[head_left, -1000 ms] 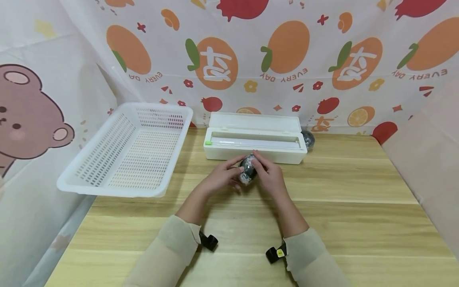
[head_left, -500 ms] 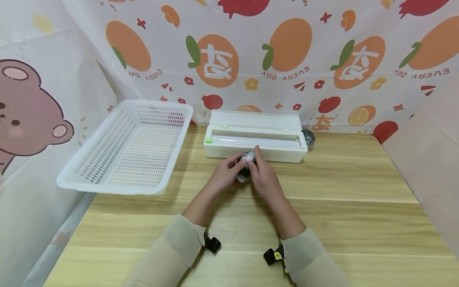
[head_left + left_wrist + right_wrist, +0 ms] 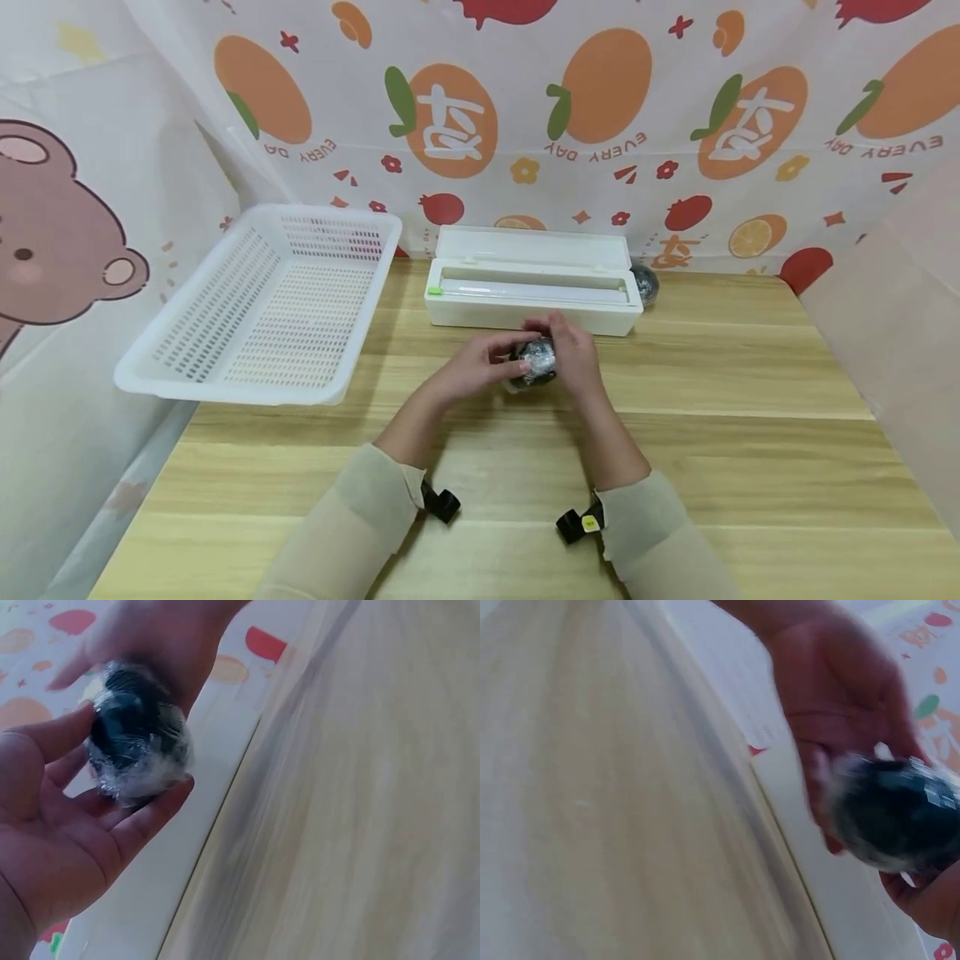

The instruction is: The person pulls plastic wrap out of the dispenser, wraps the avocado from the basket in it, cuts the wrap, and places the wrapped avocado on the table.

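Wrapped in crinkled clear film, a dark round thing point(image 3: 538, 362) sits between both hands over the table, just in front of the long white box. Its own kind is hidden by the film; the left wrist view shows it dark green to black point(image 3: 135, 727). My left hand point(image 3: 474, 364) holds it from the left with thumb and fingers bent round it. On the other side my right hand point(image 3: 577, 358) cups it, its fingers reaching behind; the right wrist view shows only part of this hand point(image 3: 934, 904) below the wrapped thing.
Behind the hands stands the white cling film box point(image 3: 487, 317), its lid point(image 3: 532, 244) up and a film roll point(image 3: 525, 291) inside. Another dark wrapped ball point(image 3: 646, 285) lies by its right end. A white perforated basket point(image 3: 232, 392) is at the left on the wooden table point(image 3: 720, 400).
The wrapped thing has been turned and has shifted a little to the right. My right hand's fingers have moved from its front to behind it; my left thumb now lies across its front.
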A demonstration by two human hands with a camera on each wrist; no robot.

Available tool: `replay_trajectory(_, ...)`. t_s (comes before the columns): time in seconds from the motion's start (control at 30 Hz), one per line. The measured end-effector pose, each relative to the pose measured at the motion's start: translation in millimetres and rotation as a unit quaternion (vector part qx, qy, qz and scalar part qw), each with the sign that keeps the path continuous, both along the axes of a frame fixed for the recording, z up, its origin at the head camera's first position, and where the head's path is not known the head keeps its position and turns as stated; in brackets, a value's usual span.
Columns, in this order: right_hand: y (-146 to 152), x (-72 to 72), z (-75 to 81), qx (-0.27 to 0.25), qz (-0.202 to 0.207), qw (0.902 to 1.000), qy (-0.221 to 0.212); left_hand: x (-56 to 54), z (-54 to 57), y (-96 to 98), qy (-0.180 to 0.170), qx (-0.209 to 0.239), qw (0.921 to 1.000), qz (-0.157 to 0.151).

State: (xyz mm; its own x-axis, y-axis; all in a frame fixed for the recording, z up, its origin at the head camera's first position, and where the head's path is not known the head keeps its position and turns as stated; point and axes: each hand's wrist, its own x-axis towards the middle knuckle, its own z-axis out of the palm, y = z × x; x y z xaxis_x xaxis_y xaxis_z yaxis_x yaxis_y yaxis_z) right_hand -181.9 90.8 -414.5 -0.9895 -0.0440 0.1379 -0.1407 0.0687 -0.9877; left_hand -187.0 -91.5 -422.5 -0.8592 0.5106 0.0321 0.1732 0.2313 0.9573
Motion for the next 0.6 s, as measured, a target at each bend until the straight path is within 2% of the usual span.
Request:
replay_trajectory(0.1, -7, 7.4, 8.0, 0.031, -0.011, 0.9992, 0.021, 2.7, -1.1, 7.5, -0.022, 0.032, 0.9992, 0.005)
replay_trajectory(0.17, -11, 12.3, 13.0, 0.03, -0.032, 0.9984, 0.037, 4.7, -1.7, 11.7, -0.057, 0.061, 0.9963, 0.018)
replay_trajectory(0.27, -14, 16.7, 16.5, 0.021, -0.05, 0.9969, 0.057, 7.5, -1.6, 15.3, -0.113, 0.103, 0.9874, 0.04)
replay_trajectory(0.37, -14, 11.7, 3.8, -0.012, -0.044, 0.9969, 0.064, 8.4, -1.9, 16.1, -0.138, 0.13, 0.9802, 0.056)
replay_trajectory(0.47, -13, 4.2, -12.7, -0.037, -0.036, 0.9959, 0.074, 7.7, -2.6, 16.1, -0.147, 0.145, 0.9764, 0.063)
replay_trajectory(0.6, -14, -1.4, -24.6, -0.021, -0.035, 0.9951, 0.09, 5.5, -3.4, 16.5, -0.165, 0.161, 0.9694, 0.085)
